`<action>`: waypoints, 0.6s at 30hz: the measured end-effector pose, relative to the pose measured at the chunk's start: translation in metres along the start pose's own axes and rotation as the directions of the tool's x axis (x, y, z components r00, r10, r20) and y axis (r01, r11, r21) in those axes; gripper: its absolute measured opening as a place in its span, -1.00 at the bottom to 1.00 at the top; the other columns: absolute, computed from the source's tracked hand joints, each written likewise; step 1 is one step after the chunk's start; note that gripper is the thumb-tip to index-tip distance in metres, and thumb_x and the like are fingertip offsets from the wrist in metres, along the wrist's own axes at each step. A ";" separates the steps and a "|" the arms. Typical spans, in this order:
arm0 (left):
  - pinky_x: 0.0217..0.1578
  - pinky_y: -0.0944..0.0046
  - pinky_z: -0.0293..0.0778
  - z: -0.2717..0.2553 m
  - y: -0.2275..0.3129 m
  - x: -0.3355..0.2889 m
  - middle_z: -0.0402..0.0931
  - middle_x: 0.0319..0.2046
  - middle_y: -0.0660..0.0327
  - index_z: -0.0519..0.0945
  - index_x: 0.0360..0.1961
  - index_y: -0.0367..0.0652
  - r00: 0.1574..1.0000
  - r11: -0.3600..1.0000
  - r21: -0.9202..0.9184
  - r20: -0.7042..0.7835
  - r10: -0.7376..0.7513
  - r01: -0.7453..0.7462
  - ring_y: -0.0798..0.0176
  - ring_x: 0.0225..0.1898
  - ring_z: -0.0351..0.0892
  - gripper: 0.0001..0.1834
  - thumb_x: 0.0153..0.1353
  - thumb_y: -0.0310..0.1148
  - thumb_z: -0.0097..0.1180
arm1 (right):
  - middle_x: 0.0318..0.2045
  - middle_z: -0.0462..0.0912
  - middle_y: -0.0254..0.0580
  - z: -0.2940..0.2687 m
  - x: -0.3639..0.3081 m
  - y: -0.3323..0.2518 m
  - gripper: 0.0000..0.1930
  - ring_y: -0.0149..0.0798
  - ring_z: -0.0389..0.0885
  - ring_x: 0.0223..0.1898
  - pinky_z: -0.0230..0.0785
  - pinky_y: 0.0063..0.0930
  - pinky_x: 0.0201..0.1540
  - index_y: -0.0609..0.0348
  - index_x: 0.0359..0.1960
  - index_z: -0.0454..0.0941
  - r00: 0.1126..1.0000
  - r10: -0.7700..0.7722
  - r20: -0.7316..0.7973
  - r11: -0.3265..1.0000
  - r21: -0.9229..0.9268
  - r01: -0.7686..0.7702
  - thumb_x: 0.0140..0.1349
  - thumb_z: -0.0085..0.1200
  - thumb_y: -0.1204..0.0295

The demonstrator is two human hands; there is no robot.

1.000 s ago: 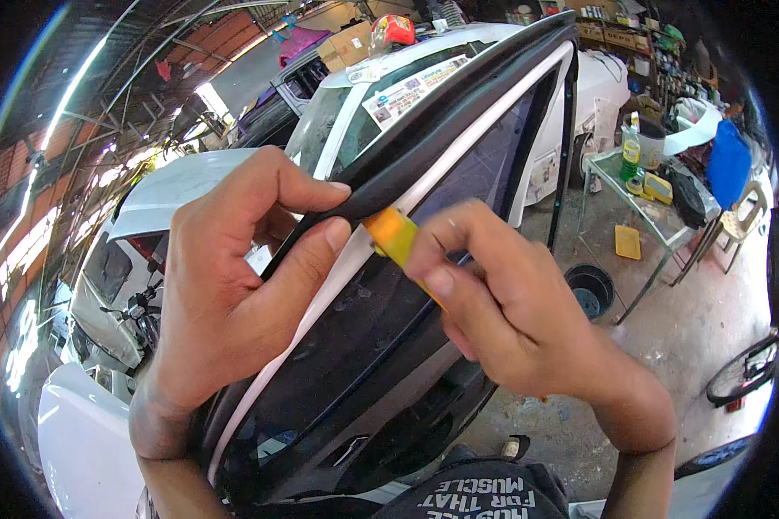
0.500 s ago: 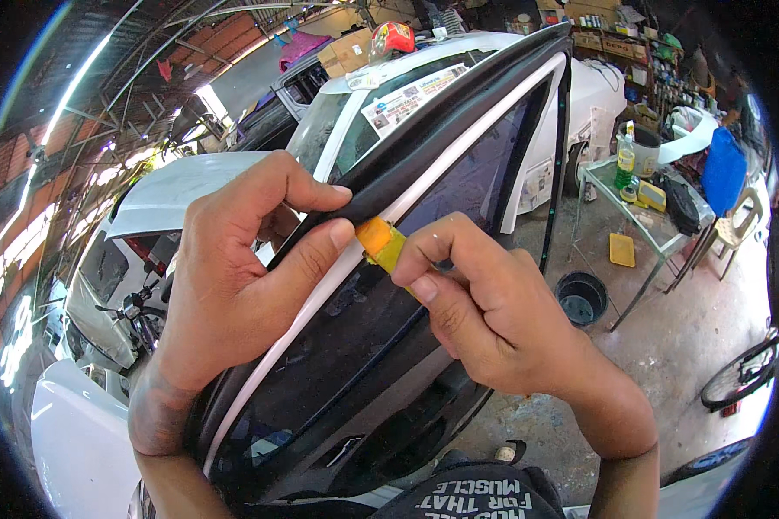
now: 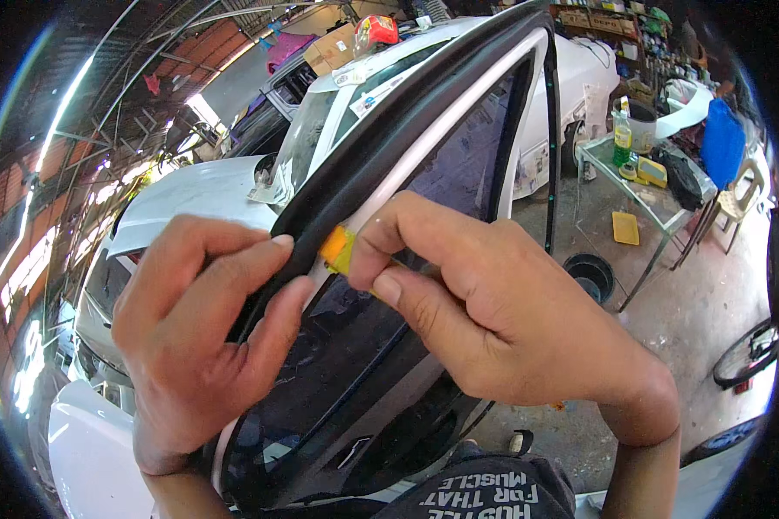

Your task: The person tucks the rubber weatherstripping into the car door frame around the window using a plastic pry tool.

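A car door stands upright in front of me, its white window frame (image 3: 407,179) edged by a thick black rubber door seal (image 3: 355,160). My left hand (image 3: 208,329) has its thumb and index finger on either side of the seal, about halfway along it. My right hand (image 3: 467,303) pinches a small flat yellow-and-orange piece (image 3: 337,251), like a scraper. Its orange end presses where the seal meets the white frame, just beside the left fingertips. Below lies the dark window glass (image 3: 467,147). The right fingers hide the rest of the piece.
A white car (image 3: 208,195) stands behind the door. To the right, a glass-topped table (image 3: 614,164) carries a green bottle (image 3: 621,143) and a black bag (image 3: 679,177). On the floor are a black bucket (image 3: 589,275) and a yellow tray (image 3: 626,227). A bicycle wheel (image 3: 749,350) shows at far right.
Both hands have shifted down and to the left along the seal, with the yellow-and-orange piece. My left fingers have spread a little wider around the seal. The view has tilted slightly.
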State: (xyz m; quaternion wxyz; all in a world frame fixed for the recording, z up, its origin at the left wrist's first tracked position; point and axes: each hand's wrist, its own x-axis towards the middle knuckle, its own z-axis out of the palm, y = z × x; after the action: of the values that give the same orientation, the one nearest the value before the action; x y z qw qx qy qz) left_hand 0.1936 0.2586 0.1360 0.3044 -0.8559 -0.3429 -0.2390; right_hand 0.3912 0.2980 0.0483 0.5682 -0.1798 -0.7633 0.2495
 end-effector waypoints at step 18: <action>-0.54 0.47 0.24 0.011 -0.003 0.007 0.41 -0.48 0.27 0.67 -0.34 -0.19 0.997 0.996 -0.060 -0.035 -0.064 0.061 0.47 -0.50 0.39 -0.76 -0.02 -0.73 0.19 | -0.44 0.61 -0.13 0.013 -0.031 0.021 -0.82 -0.14 0.65 -0.56 0.38 -0.39 -0.50 0.15 -0.12 0.44 0.999 -0.020 0.027 0.996 0.084 0.018 0.24 -0.04 0.58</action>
State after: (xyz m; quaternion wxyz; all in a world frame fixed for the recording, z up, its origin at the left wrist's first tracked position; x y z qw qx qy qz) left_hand 0.1980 0.2713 0.1337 0.2778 -0.8488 -0.3567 -0.2740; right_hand 0.3871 0.2952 0.0090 0.5669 -0.1451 -0.7616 0.2785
